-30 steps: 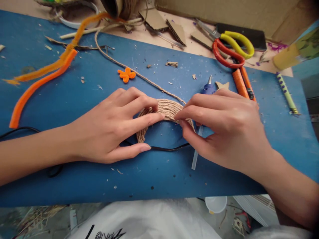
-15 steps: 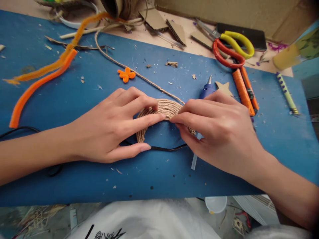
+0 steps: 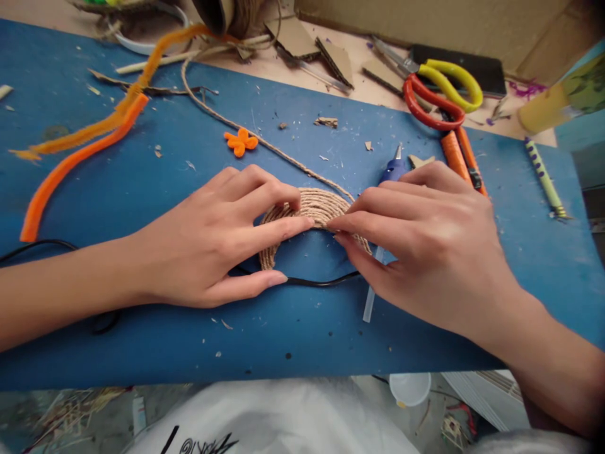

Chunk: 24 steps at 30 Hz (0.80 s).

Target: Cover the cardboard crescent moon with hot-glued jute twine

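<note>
An arch of tan twine, laid in several curved rows, sits on the blue mat. My left hand rests over its left side with fingers apart, the index fingertip pressing near the inner edge. At that inner edge, close beside this fingertip, my right hand pinches at the twine and covers part of the arch's right side. From the arch's top right, a loose twine strand runs back to the upper left. A blue glue gun lies partly hidden behind my right hand, with a clear glue stick showing below.
An orange felt flower and orange strips lie left. Scissors, an orange cutter and a crayon are at the right. A black cord crosses below the arch. Cardboard scraps lie behind.
My right hand has shifted slightly to the right along the arch's inner edge and now covers more of the cutter and cardboard star. My left hand stays nearly still.
</note>
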{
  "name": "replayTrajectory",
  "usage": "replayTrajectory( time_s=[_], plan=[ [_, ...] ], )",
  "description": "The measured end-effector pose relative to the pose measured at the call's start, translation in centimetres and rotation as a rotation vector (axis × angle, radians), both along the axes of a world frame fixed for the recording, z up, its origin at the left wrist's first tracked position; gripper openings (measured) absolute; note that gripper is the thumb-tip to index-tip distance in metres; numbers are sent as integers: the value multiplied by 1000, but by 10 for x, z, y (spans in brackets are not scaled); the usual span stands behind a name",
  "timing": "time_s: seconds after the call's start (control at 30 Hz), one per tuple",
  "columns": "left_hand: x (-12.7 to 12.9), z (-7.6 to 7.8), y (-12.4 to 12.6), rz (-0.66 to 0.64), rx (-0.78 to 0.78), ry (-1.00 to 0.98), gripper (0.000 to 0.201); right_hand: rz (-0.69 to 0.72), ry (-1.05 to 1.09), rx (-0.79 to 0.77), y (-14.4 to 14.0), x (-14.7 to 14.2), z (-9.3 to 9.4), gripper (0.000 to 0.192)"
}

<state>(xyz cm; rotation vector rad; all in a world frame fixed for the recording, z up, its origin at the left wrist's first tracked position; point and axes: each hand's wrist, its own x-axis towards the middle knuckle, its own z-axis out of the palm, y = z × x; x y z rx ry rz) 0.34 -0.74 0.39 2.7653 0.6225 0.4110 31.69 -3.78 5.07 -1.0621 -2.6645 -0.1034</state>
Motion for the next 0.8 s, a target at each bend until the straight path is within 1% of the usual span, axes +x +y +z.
replayTrajectory(
  time_s=[0.17, 0.3, 0.4, 0.6, 0.7, 0.77, 0.8],
  plan=[
    [0, -1, 0, 15, -2, -12, 58, 28, -51, 47, -1, -2, -1, 28],
    [0, 2, 0, 5, 19, 25, 56, 28, -64, 61, -2, -4, -3, 30],
    [1, 3, -1, 24, 0, 22, 56, 15, -78, 87, -4, -6, -4, 33],
    [-1, -2, -2, 48, -41, -13, 57, 32, -110, 129, -5, -10, -7, 37],
    [-1, -4, -1, 37, -37, -19, 58, 43, -72, 141, -7, -11, -2, 32],
    [0, -4, 0, 19, -26, -24, 58, 36, 9, 161, -4, -6, 7, 25],
    [0, -4, 0, 9, -17, -33, 56, 10, 58, 175, 0, -1, 13, 22]
  ],
)
